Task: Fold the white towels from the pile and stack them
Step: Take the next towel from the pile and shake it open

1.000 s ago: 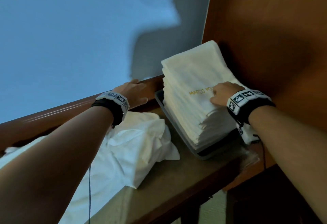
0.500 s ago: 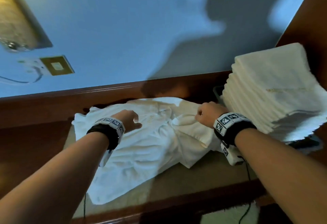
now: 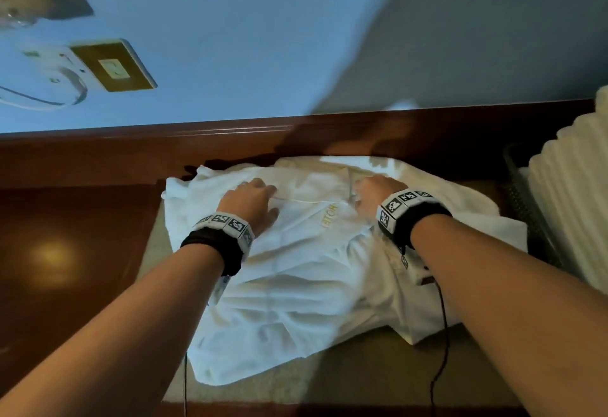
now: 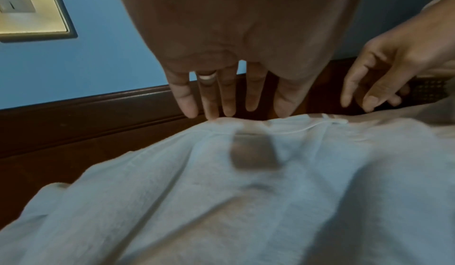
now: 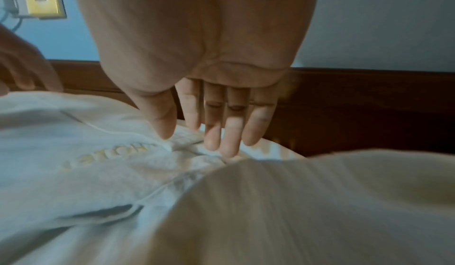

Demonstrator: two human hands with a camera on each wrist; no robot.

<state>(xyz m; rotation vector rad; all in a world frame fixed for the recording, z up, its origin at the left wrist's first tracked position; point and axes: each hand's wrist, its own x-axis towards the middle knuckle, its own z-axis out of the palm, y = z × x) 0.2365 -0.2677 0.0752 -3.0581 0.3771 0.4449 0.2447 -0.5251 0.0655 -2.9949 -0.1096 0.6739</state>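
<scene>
Wall fittings: a brass switch plate (image 3: 113, 66) sits on the blue wall (image 3: 230, 38) at upper left, with a white plug and cable (image 3: 49, 84) just beside it.
Rear border: a dark wooden rail (image 3: 131, 150) runs along the back of the table (image 3: 345, 380), directly behind the cloth.
Obstructions: both forearms cross the near part of the pile; each wrist carries 1 black band with coded markers.
Container: a dark mesh tray (image 3: 526, 206) stands at the right edge of the table and holds the folded stack (image 3: 572, 193) of white towels; how far the tray reaches under the stack cannot be told, as the frame cuts it off.
Task item: the loose pile of white towels (image 3: 296, 268) lies crumpled mid-table, left of the tray, gold lettering facing up between the hands.
Left hand (image 3: 251, 202): palm down over the far left part of the pile, fingers (image 4: 189, 101) straight and slightly spread, tips at the cloth's far hem, gripping nothing.
Right hand (image 3: 375, 196): over the far right part of the pile, fingers (image 5: 234, 133) extended downward, tips touching a fold beside the lettering, no grip visible.
</scene>
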